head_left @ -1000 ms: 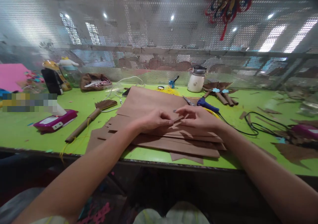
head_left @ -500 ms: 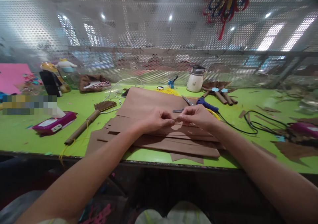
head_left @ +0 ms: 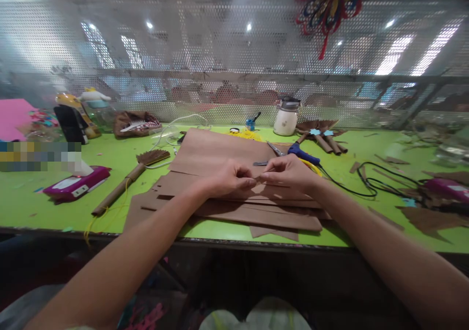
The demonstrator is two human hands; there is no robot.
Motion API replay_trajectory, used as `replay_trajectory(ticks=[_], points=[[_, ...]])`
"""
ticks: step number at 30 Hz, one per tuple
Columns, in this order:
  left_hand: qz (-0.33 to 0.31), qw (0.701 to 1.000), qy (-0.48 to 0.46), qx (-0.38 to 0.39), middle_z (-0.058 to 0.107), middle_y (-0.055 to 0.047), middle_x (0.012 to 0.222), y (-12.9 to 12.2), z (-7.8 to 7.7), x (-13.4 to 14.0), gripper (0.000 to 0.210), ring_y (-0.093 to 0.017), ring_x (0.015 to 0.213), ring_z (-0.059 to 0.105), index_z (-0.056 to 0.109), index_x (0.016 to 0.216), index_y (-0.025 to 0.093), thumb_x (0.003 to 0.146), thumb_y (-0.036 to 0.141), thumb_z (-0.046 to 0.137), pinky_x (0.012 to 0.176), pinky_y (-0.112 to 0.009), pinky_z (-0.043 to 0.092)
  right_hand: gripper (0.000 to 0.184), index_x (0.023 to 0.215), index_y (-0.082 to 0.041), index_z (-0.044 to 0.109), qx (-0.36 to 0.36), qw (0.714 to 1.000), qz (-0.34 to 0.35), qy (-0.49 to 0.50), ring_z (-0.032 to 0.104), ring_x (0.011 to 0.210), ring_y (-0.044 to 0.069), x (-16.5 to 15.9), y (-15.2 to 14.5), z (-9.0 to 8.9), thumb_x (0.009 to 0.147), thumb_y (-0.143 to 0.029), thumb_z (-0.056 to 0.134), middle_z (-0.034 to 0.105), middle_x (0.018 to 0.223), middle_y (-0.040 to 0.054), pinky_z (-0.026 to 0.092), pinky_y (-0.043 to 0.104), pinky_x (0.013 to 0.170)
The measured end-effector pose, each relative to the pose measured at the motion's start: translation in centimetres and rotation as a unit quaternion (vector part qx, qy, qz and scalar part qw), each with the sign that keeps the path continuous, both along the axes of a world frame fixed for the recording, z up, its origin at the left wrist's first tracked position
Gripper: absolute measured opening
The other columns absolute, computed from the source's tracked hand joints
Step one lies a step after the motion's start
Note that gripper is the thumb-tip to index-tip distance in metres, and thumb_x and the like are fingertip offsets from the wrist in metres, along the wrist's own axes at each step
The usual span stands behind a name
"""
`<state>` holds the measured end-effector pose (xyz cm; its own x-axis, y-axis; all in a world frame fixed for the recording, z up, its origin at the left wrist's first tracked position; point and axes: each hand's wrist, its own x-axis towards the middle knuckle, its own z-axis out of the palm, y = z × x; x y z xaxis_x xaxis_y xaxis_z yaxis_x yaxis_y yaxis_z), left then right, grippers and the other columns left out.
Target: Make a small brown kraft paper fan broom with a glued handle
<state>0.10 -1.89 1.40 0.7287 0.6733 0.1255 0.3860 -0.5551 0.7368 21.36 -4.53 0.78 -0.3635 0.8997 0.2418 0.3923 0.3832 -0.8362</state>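
Note:
Over a stack of brown paper sheets [head_left: 223,147], both hands meet near the middle of the table. My left hand [head_left: 234,178] pinches the left end of a small brown paper piece [head_left: 258,178], largely hidden by fingertips. The thumb and finger of my right hand [head_left: 287,171] are closed on its other end. Open metal scissor blades [head_left: 275,149] lie just behind my right hand. A blue tool [head_left: 299,153] with a black cord rests beside them, and a yellow curved part [head_left: 311,168] shows behind the hand.
A rolled brown paper stick [head_left: 119,192] with a fringed end lies left, near a purple power strip [head_left: 78,183]. More paper rolls [head_left: 324,142] with blue stars lie at the back right, by a white bottle [head_left: 286,120]. A black cable [head_left: 366,188] loops at right.
The fingertips of both hands have drawn slightly closer around the small paper piece, so less of it shows. The whole view has shifted slightly; the things on the table stay put.

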Motion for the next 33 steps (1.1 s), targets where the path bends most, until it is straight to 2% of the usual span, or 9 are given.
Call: replay_trajectory(ticks=[8, 12, 15, 19, 23, 25, 28, 31, 33], points=[[0.031, 0.996, -0.005, -0.078, 0.051, 0.003, 0.054, -0.2, 0.6, -0.5, 0.03, -0.009, 0.05, 0.043, 0.062, 0.07, 0.013, 0.076, 0.042, 0.058, 0.049, -0.022, 0.03, 0.03, 0.067, -0.011, 0.067, -0.05, 0.994, 0.026, 0.097, 0.051, 0.052, 0.009, 1.0, 1.0, -0.1, 0.07, -0.042, 0.069, 0.061, 0.058, 0.0019, 0.04, 0.024, 0.054], [0.014, 0.994, -0.021, -0.102, 0.054, 0.001, 0.059, 0.0, 0.6, -0.5, 0.031, -0.01, 0.056, 0.047, 0.059, 0.072, 0.014, 0.079, 0.044, 0.055, 0.054, -0.022, 0.034, 0.031, 0.073, -0.01, 0.068, -0.097, 0.986, 0.033, 0.131, 0.052, 0.053, 0.009, 1.4, 1.3, -0.2, 0.07, -0.042, 0.069, 0.064, 0.062, 0.0037, 0.041, 0.024, 0.054], [-0.012, 0.99, -0.056, -0.128, 0.054, 0.002, 0.06, 0.0, 0.6, -0.5, 0.03, -0.01, 0.057, 0.047, 0.055, 0.072, 0.015, 0.079, 0.044, 0.057, 0.056, -0.022, 0.035, 0.031, 0.079, -0.011, 0.068, -0.136, 0.969, 0.052, 0.2, 0.054, 0.055, 0.01, 1.7, 1.5, 0.0, 0.073, -0.041, 0.068, 0.062, 0.064, 0.0037, 0.043, 0.025, 0.055], [-0.051, 0.965, -0.137, -0.217, 0.054, 0.004, 0.059, -0.3, 0.5, -0.5, 0.027, -0.008, 0.054, 0.046, 0.052, 0.079, 0.016, 0.08, 0.042, 0.059, 0.054, -0.02, 0.034, 0.028, 0.089, -0.015, 0.068, -0.115, 0.946, 0.064, 0.296, 0.056, 0.061, 0.012, 1.7, 1.0, 0.9, 0.074, -0.039, 0.068, 0.062, 0.068, 0.0029, 0.046, 0.027, 0.06], [-0.099, 0.924, -0.166, -0.33, 0.055, 0.004, 0.057, -0.4, 0.1, -0.6, 0.027, -0.008, 0.051, 0.05, 0.05, 0.084, 0.017, 0.078, 0.04, 0.064, 0.052, -0.02, 0.036, 0.039, 0.105, -0.019, 0.066, -0.094, 0.956, 0.151, 0.233, 0.059, 0.07, 0.014, 0.6, -0.5, 1.5, 0.069, -0.032, 0.074, 0.066, 0.083, 0.0045, 0.048, 0.032, 0.07], [-0.116, 0.907, -0.159, -0.372, 0.056, 0.004, 0.056, -0.5, 0.0, -0.6, 0.029, -0.008, 0.05, 0.051, 0.051, 0.083, 0.016, 0.075, 0.039, 0.067, 0.052, -0.021, 0.037, 0.033, 0.1, -0.019, 0.068, -0.08, 0.957, 0.186, 0.21, 0.059, 0.071, 0.014, 0.0, -1.0, 1.5, 0.07, -0.03, 0.074, 0.066, 0.082, 0.0043, 0.048, 0.032, 0.071], [-0.132, 0.9, -0.134, -0.393, 0.06, 0.002, 0.06, -0.7, 0.1, -0.5, 0.029, -0.009, 0.053, 0.055, 0.055, 0.084, 0.015, 0.075, 0.04, 0.067, 0.054, -0.021, 0.039, 0.016, 0.081, -0.016, 0.071, -0.047, 0.964, 0.172, 0.196, 0.057, 0.068, 0.013, -0.4, -1.1, 1.2, 0.072, -0.03, 0.072, 0.063, 0.073, 0.0026, 0.047, 0.03, 0.069], [-0.147, 0.904, -0.105, -0.387, 0.065, -0.004, 0.07, -0.9, 0.1, -0.4, 0.033, -0.011, 0.063, 0.06, 0.058, 0.088, 0.013, 0.077, 0.044, 0.064, 0.059, -0.023, 0.042, 0.02, 0.074, -0.014, 0.068, -0.035, 0.973, 0.138, 0.182, 0.056, 0.07, 0.014, -0.3, -0.8, 0.9, 0.077, -0.033, 0.066, 0.061, 0.072, 0.0031, 0.046, 0.031, 0.072], [-0.126, 0.913, -0.11, -0.372, 0.066, -0.006, 0.076, -0.7, 0.2, -0.4, 0.034, -0.012, 0.068, 0.06, 0.059, 0.088, 0.013, 0.076, 0.044, 0.065, 0.063, -0.025, 0.043, 0.024, 0.077, -0.013, 0.066, -0.048, 0.972, 0.131, 0.188, 0.056, 0.072, 0.014, -0.1, -0.5, 0.8, 0.08, -0.037, 0.062, 0.061, 0.074, 0.0035, 0.046, 0.031, 0.074]])
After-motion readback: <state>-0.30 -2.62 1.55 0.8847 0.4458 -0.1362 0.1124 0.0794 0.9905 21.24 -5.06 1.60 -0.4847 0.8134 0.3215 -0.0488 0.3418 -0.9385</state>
